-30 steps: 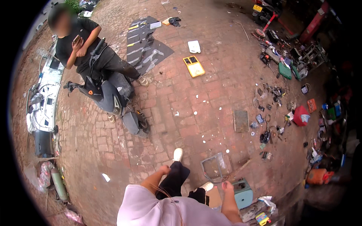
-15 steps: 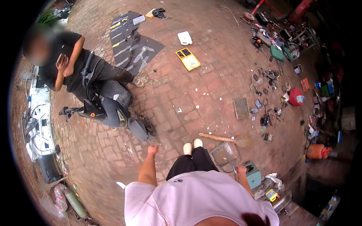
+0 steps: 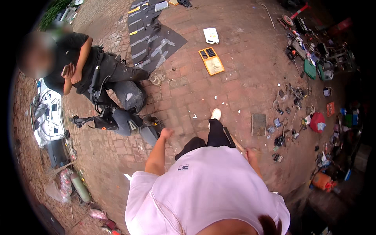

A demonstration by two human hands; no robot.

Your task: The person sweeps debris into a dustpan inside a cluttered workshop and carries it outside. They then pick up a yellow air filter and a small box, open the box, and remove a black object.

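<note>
My left hand (image 3: pixel 166 133) swings out in front of my body, just right of the scooter's (image 3: pixel 135 129) grey and black end. Its fingers are too blurred to read. On my other side, my right hand (image 3: pixel 250 153) hangs low with its fingers curled round something thin that I cannot make out. Just beyond that hand a piece of wooden broom handle (image 3: pixel 236 142) shows beside my dark trouser leg, and the rest is hidden. One pale shoe (image 3: pixel 216 114) is planted ahead of me on the bricks.
A person in black (image 3: pixel 70 58) sits on the scooter, holding a phone (image 3: pixel 65 70). A yellow tool case (image 3: pixel 211 62), a white case (image 3: pixel 211 35) and a dark taped sheet (image 3: pixel 150 43) lie ahead. A square plate (image 3: pixel 258 124) and scattered parts (image 3: pixel 291 98) lie to the right.
I have stepped forward, with one shoe now farther ahead. My left hand has come closer to the scooter. My right hand has moved forward, and the teal box beside it has left view.
</note>
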